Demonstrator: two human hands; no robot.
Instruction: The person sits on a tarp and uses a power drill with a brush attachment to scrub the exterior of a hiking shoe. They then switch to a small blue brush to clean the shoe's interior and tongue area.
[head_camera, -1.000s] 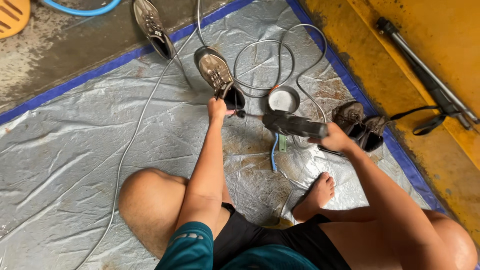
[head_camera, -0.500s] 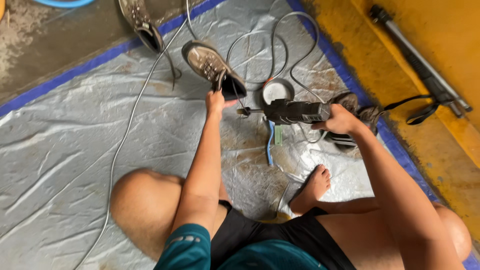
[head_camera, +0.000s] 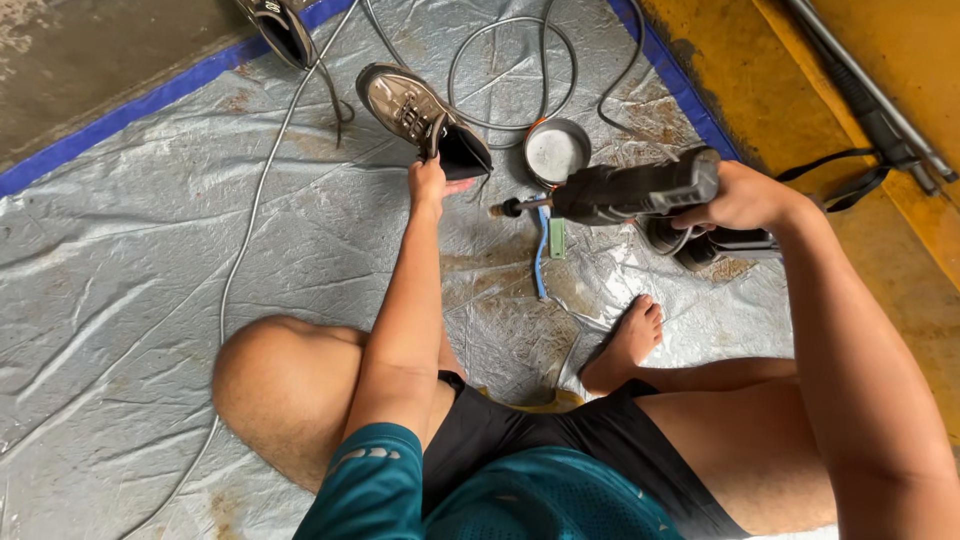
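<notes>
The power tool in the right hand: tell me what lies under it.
Under the power tool held by the right hand lie the silver tarp, a blue-handled brush and a dark shoe, partly covered by tool and hand. A small round tin sits just beyond.

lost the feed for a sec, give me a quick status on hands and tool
Left hand grips heel of brown shoe. Right hand holds black rotary tool, bit aimed at shoe, not touching. Cable loops beside them.
</notes>
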